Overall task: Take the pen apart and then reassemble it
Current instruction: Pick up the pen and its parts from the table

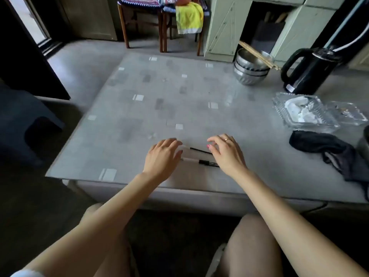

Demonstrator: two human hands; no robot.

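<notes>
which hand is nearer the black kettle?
Right. The right hand hovers over the pen parts on the kettle's side of the table; the left hand sits farther away.

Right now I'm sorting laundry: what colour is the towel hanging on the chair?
Yellow with a pale band along its bottom edge, the towel shows in the head view.

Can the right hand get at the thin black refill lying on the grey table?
Probably yes: the right hand hovers open right at the thin black refill's end, with nothing lying between them on the grey table.
</notes>
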